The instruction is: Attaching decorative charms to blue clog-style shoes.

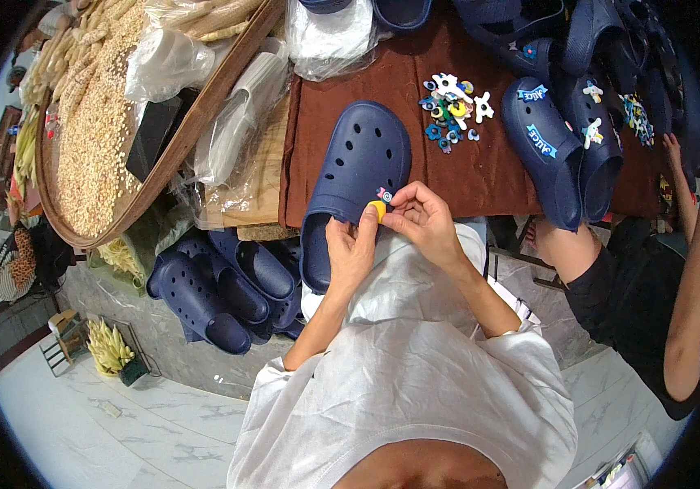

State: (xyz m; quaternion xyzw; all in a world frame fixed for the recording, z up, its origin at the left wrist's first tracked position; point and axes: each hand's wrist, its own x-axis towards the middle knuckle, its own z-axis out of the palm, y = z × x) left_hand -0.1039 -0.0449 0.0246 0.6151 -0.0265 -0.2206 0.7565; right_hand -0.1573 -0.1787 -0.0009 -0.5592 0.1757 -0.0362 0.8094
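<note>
A navy clog with round holes lies toe away from me at the table's near edge. My left hand grips its right side by the opening, fingers inside and thumb outside. Under that thumb is a small yellow, pink and white shoe charm against the clog's side. My right hand pinches at the same charm from the right; its fingertips partly cover it. Whether the charm sits in a hole cannot be seen. Beyond my right hand lies a pile of colourful charms on the brown cloth.
Navy clogs with charms stand to the right, beside another person's bare leg and arm. A woven tray of pale grains fills the left. More navy clogs are stacked lower left. Plastic-wrapped white items lie at the far edge.
</note>
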